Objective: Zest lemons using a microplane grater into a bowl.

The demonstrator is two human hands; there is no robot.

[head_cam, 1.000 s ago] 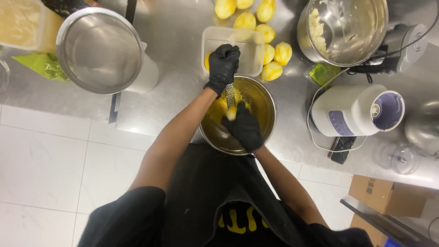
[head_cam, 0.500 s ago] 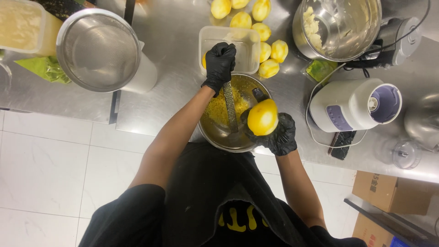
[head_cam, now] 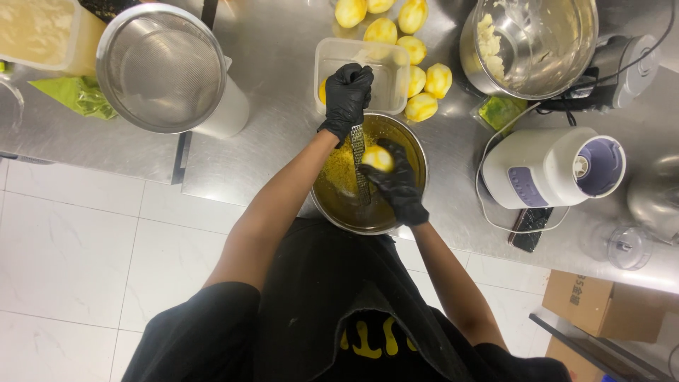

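Your left hand (head_cam: 346, 99) is clenched on the handle of a long zester (head_cam: 359, 159), angled down into the steel bowl (head_cam: 414, 145) so zest lands inside. Your right hand (head_cam: 396, 184) is wrapped round a lemon (head_cam: 377, 157), probably pressed onto the blade.

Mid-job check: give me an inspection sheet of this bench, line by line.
Surface: steel counter, above white tiled floor.
Job's things: long metal grater over round steel bowl holding yellow zest; yellow lemon against the grater.
Clutter: zested lemons, clear plastic tub, mesh sieve, large mixing bowl, white blender base.
Grippers: black-gloved left hand grips the grater's top; black-gloved right hand holds the lemon.
Cables: white cord loops around the blender base.
Surroundings: cardboard box on the floor.
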